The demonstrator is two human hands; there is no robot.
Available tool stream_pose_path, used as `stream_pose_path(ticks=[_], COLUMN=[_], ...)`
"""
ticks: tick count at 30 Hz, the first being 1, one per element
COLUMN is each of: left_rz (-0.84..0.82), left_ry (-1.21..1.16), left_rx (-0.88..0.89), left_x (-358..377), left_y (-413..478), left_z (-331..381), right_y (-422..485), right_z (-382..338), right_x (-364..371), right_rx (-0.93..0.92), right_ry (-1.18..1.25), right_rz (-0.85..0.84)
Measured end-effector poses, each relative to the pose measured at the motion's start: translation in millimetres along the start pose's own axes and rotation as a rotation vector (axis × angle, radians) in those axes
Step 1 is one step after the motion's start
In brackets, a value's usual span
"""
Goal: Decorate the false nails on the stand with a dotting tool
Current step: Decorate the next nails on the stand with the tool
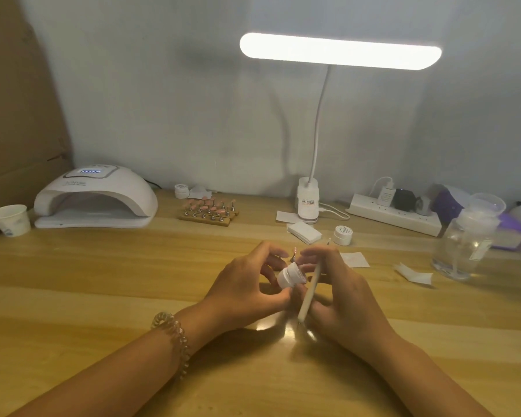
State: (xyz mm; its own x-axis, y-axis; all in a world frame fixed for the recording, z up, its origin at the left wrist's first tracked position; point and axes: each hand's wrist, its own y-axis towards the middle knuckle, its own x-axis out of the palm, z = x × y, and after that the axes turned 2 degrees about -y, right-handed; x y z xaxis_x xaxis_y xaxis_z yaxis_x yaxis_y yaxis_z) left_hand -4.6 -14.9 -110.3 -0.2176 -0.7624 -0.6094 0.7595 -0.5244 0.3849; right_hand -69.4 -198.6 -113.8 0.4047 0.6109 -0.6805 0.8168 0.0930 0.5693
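Note:
My left hand grips a small white gel jar, tilted, over the middle of the wooden table. My right hand holds a white dotting tool slanted across its fingers, and its fingertips touch the jar's cap end. A small pink false nail on a metal holder pokes up between the two hands. The wooden stand with several pink false nails sits farther back, left of centre, out of both hands' reach.
A white nail lamp and paper cup stand at the left. The desk lamp's base, a power strip, two more white jars, wipes and a glass bottle lie at the back right.

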Motion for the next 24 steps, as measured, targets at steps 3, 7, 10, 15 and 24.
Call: stream_pose_path(ticks=[3, 7, 10, 15, 24], left_rz=[-0.016, -0.027, -0.024, 0.020, 0.064], left_ry=[-0.053, -0.048, -0.015, 0.085, 0.115], left_rx=[0.005, 0.042, 0.072, 0.144, 0.251], left_x=[1, 1, 2, 5, 7], left_y=[1, 1, 0, -2, -5], left_z=[0, -1, -1, 1, 9], right_y=[1, 0, -1, -1, -1], right_z=[1, 3, 4, 2, -1], right_x=[-1, -2, -3, -7, -12], right_rx=[0.001, -0.019, -0.044, -0.112, -0.109], right_ry=[0.033, -0.010, -0.060, -0.184, -0.305], right_rz=[0.003, -0.026, -0.054, -0.098, -0.101])
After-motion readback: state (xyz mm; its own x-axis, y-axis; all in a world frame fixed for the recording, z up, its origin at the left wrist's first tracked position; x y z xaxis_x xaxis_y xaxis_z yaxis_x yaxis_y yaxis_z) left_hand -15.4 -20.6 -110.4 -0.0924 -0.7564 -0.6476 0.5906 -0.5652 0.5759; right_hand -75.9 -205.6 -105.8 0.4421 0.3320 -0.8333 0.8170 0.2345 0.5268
